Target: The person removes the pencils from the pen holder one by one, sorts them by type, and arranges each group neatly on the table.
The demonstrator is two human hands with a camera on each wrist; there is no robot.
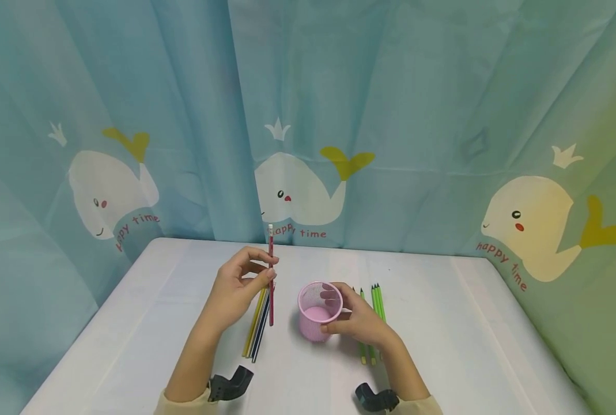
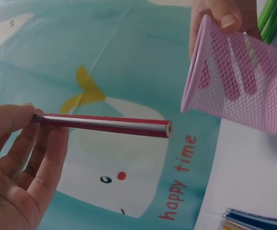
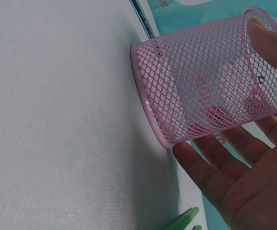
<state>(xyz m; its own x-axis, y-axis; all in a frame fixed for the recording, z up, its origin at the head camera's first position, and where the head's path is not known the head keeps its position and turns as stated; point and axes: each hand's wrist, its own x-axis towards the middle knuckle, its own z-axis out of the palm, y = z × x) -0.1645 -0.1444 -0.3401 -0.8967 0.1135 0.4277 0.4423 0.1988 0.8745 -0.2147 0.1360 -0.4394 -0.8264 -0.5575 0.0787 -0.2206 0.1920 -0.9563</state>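
Note:
A red pencil [image 1: 271, 305] stands upright in the head view, pinched between the thumb and fingers of my left hand [image 1: 235, 291] near its white eraser end. Its bare lower end [image 2: 169, 129] faces the camera side in the left wrist view. Right of it is a pink mesh pen cup [image 1: 312, 329], open at the top. My right hand [image 1: 362, 321] grips the cup from the right, thumb in front and fingers around the back. In the right wrist view the cup [image 3: 195, 81] has its base close to the white tabletop, with no pencils inside.
Yellow and dark blue pencils [image 1: 258, 331] lie side by side below the left hand. Several green pencils [image 1: 378, 300] lie partly hidden under the right hand and forearm. A blue curtain [image 1: 422, 115] with whale prints hangs behind the white table [image 1: 442, 323].

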